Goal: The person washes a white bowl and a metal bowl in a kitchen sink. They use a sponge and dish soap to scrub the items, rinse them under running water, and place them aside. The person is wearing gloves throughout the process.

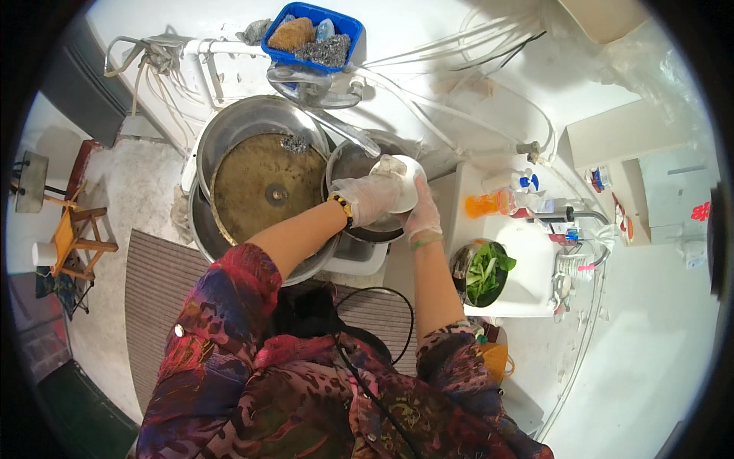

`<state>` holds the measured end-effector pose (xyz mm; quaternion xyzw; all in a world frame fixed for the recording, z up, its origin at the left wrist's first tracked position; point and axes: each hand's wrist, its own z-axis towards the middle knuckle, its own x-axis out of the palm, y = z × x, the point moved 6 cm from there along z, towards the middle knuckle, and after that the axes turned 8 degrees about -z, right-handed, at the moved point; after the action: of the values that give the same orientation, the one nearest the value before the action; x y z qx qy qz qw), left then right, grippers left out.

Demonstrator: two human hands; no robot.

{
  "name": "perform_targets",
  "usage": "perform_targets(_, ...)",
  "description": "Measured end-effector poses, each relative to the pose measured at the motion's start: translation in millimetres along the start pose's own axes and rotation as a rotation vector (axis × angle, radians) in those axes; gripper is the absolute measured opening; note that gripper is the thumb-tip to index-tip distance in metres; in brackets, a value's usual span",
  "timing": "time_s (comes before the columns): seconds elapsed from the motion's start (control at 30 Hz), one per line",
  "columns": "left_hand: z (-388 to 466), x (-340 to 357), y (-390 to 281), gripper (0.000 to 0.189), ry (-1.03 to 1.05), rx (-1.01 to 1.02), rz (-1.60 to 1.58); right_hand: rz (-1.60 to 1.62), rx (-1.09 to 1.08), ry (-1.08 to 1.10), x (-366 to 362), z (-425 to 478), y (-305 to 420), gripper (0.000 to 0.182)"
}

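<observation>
Both my hands wear thin clear plastic gloves. My right hand (423, 209) grips the right side of a small white bowl (409, 195), which is tilted above a metal basin (355, 160). My left hand (370, 199) reaches to the bowl's left part, shut on a pale crumpled cloth or pad (392, 168) pressed to it; its fingertips are partly hidden. Just above, the spout of a chrome faucet (361, 143) ends; whether water runs cannot be told. To the left, a large brown-stained round lid or pan (246, 189) lies in a steel basin (229, 123), with a steel wool scrubber (294, 143) on it.
A blue plastic basket (360, 43) of scrubbers stands behind the faucet. On the right are a pot of green leaves (487, 272), a white sink (524, 287), an orange bottle (481, 205) and a pump bottle (528, 182). A wooden folding stool (86, 246) stands far left.
</observation>
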<state>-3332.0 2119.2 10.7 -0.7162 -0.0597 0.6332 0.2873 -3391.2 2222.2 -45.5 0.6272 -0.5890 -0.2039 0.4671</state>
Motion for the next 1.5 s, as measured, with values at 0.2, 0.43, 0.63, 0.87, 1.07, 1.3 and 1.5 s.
perform_targets(0.2,10,38,42,0.026,-0.149,-0.276,-0.111,-0.065,-0.006,0.054,9,-8,-2,0.056)
perform_targets(0.43,24,80,15,0.041,-0.274,0.067,0.203,0.011,-0.086,0.018,7,-2,-2,0.051)
perform_targets(0.63,10,30,23,0.027,-0.304,-0.231,-0.088,-0.019,-0.041,-0.003,4,-5,1,0.057)
perform_targets(0.87,9,42,42,0.03,-0.418,-0.24,-1.655,0.148,0.005,-0.075,2,3,-30,0.053)
perform_targets(1.07,-11,53,60,0.036,-0.483,-0.126,-2.245,0.339,0.181,-0.085,0,4,-41,0.058)
perform_targets(1.3,-5,53,63,0.037,-0.494,-0.265,-2.234,0.407,0.15,-0.108,1,11,-36,0.054)
perform_targets(1.5,4,63,75,0.03,-0.622,-0.325,-2.529,0.35,0.011,-0.116,1,21,-32,0.049)
